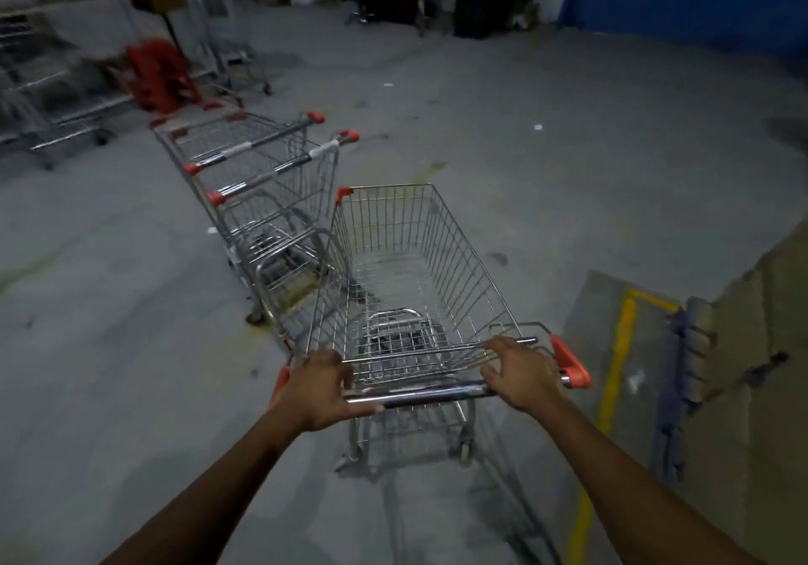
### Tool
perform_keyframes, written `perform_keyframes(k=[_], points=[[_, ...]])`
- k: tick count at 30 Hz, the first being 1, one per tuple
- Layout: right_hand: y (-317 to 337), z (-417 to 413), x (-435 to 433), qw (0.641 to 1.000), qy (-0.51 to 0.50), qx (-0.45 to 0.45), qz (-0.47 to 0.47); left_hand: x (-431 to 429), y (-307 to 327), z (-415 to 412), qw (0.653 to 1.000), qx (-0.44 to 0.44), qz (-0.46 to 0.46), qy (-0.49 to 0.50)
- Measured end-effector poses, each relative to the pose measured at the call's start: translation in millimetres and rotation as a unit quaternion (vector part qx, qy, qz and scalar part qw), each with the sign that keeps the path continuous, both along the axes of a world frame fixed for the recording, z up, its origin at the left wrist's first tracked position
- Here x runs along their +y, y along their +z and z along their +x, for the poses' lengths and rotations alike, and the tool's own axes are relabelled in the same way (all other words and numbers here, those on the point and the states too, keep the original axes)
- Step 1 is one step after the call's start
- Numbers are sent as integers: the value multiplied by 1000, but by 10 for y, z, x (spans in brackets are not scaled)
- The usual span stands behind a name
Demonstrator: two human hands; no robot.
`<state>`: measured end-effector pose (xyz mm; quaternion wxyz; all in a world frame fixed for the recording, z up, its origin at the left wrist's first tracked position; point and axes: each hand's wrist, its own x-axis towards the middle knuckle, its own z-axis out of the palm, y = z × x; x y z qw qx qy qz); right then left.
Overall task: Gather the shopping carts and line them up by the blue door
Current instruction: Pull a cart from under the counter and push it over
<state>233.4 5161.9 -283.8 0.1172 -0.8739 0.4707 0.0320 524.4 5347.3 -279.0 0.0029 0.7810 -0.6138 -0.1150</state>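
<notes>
Two carts (258, 171): nested centre left, away from blue door (699, 0).
Third cart (419, 267): left hand (321, 385) grips handle (415, 396); right hand (520, 372) grip unclear.

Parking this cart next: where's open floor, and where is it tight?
Open floor: right of the cart, stretching to the blue door; also left of the nested carts. Tight: between the cart and nested carts, and by the shelves far left.

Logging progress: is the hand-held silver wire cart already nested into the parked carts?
No, the silver wire cart stands beside the parked carts, not inside them.
</notes>
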Motion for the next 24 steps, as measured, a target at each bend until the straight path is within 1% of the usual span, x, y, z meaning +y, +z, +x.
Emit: perform_keyframes(k=[7,11,13,18,24], points=[[-9,-56,-1195,995,99,-25,14,-545,77,-623,993,1,-5,115],[28,-31,-1621,988,154,-20,24,-762,77,-882,984,-14,16,179],[54,3,-1794,983,180,-28,21,-854,81,-980,977,-12,11,211],[36,209,-2179,972,233,-27,18,-1085,129,-1055,969,-18,25,246],[27,668,-2601,963,267,-31,13,-1374,128,-865,957,-18,38,286]])
